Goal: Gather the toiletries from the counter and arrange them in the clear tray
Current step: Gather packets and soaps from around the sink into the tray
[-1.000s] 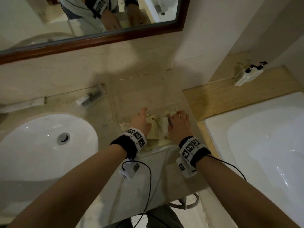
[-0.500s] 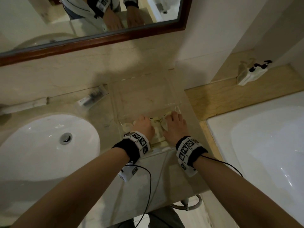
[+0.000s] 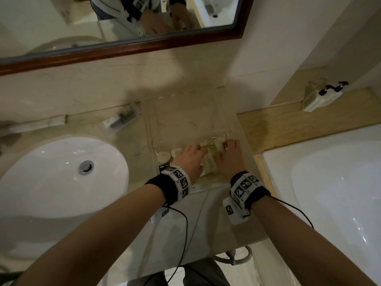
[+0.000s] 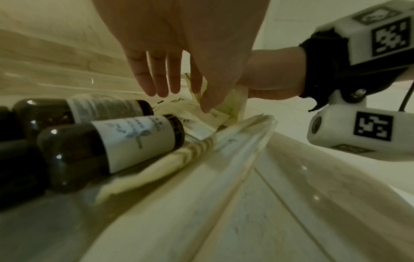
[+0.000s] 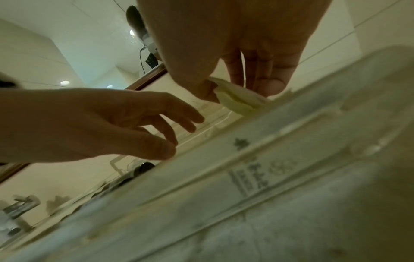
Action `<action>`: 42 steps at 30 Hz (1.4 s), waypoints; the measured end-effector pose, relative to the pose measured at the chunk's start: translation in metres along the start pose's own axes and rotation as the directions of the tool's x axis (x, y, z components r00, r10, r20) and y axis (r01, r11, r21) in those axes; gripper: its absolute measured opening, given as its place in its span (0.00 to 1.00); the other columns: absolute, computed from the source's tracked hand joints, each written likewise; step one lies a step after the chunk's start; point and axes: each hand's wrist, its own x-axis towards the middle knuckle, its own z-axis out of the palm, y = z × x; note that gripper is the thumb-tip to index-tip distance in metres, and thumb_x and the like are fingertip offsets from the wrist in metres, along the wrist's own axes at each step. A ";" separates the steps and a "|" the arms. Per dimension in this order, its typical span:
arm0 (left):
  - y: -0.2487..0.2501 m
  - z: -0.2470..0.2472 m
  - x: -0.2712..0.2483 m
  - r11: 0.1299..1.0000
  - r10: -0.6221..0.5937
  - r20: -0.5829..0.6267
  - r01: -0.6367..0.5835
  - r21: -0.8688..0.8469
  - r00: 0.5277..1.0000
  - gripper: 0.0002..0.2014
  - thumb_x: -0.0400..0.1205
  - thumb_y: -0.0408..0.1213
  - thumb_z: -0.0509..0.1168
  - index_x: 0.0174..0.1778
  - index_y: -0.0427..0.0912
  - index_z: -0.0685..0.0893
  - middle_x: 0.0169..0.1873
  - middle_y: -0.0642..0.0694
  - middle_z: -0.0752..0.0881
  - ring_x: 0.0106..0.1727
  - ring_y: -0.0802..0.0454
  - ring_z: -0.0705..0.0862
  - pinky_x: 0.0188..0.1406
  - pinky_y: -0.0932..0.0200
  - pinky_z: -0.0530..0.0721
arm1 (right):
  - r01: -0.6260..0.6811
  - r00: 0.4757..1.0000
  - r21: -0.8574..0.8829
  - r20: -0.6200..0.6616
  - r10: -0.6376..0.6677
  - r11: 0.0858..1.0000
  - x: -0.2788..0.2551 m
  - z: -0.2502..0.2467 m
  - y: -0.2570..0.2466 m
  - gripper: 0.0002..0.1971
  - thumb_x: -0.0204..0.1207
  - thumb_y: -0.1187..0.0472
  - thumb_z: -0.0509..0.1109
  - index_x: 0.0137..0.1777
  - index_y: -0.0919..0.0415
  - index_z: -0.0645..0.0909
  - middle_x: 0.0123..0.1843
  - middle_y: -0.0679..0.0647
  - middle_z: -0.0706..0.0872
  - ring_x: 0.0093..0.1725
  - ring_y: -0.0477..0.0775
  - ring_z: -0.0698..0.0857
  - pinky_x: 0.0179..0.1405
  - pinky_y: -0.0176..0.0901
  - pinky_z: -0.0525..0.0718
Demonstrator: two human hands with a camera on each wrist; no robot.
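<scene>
Nearest, both forearms reach in from 6 o'clock, each with a black wrist band carrying white tag blocks.

Left hand (image 3: pixel 190 159), palm down over the near end of the clear tray (image 3: pixel 221 112). Fingers (image 4: pixel 156 78) straight and close together, thumb tip down on the pale sachets (image 4: pixel 201 122); nothing gripped.

Right hand (image 3: pixel 229 156) just beside it at 3 o'clock. Thumb and fingertips (image 5: pixel 272 83) pinch a pale folded packet (image 5: pixel 237 99) at the tray's near right side.

Between the two hands: cream packets (image 3: pixel 209 159) with thin dark print lying in the tray.

At 9 o'clock of the left hand, inside the tray: dark bottles (image 4: pixel 107 147) on their sides, white labels, side by side and touching. Head view shows their pale round caps (image 3: pixel 164 156) only.

Tray sits on the beige counter (image 3: pixel 127 139), long side running toward 12 o'clock; its far half shows only counter through the clear base.

At 10 o'clock, outside the tray: a clear wrapped kit (image 3: pixel 120 119) on the counter near the wall, contents too small to tell.

Far left, white sink basin (image 3: pixel 61 176). Far right, white bathtub (image 3: pixel 329 182); at 2 o'clock on its ledge a white dispenser (image 3: pixel 321 96) with black tops.

Farthest, at 12 o'clock, a wood-framed mirror (image 3: pixel 123 50) reflecting the hands.
</scene>
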 end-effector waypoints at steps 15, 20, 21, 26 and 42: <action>-0.005 0.006 0.008 0.975 0.053 0.023 -0.056 0.213 0.998 0.20 0.80 0.39 0.60 0.68 0.39 0.73 0.69 0.40 0.71 0.69 0.41 0.72 0.70 0.48 0.69 | -0.089 0.995 0.185 -0.026 0.096 0.979 0.002 -0.008 0.005 0.17 0.82 0.63 0.58 0.69 0.63 0.71 0.65 0.62 0.73 0.55 0.58 0.79 0.51 0.39 0.73; 0.001 0.011 0.014 0.945 0.209 0.076 -0.222 0.239 0.975 0.23 0.79 0.39 0.60 0.71 0.43 0.72 0.71 0.44 0.72 0.72 0.43 0.70 0.72 0.48 0.67 | -0.128 0.990 0.181 -0.041 0.137 0.975 0.005 -0.009 0.006 0.16 0.82 0.62 0.57 0.68 0.66 0.72 0.65 0.62 0.74 0.54 0.57 0.79 0.49 0.35 0.70; 0.001 0.012 0.015 0.943 0.205 0.072 -0.217 0.251 0.976 0.22 0.79 0.40 0.59 0.70 0.42 0.73 0.71 0.43 0.73 0.72 0.43 0.70 0.71 0.49 0.68 | -0.116 0.991 0.180 -0.047 0.126 0.977 0.004 -0.009 0.007 0.16 0.82 0.63 0.58 0.68 0.66 0.72 0.65 0.62 0.74 0.54 0.57 0.79 0.49 0.36 0.71; -0.002 0.013 0.017 0.942 0.239 0.057 -0.246 0.230 0.969 0.20 0.82 0.42 0.57 0.70 0.46 0.75 0.70 0.45 0.73 0.71 0.43 0.69 0.70 0.50 0.68 | -0.041 0.997 0.143 -0.054 0.049 0.989 0.000 -0.003 0.010 0.16 0.80 0.63 0.61 0.65 0.67 0.73 0.63 0.63 0.74 0.50 0.63 0.81 0.52 0.45 0.78; 0.001 0.007 0.018 0.975 0.194 -0.003 -0.193 0.108 0.981 0.23 0.82 0.41 0.58 0.75 0.47 0.69 0.74 0.47 0.71 0.74 0.45 0.69 0.73 0.51 0.66 | -0.089 0.992 0.035 0.093 0.085 0.995 0.002 -0.023 0.002 0.19 0.76 0.63 0.65 0.65 0.69 0.70 0.64 0.64 0.74 0.58 0.63 0.78 0.51 0.43 0.74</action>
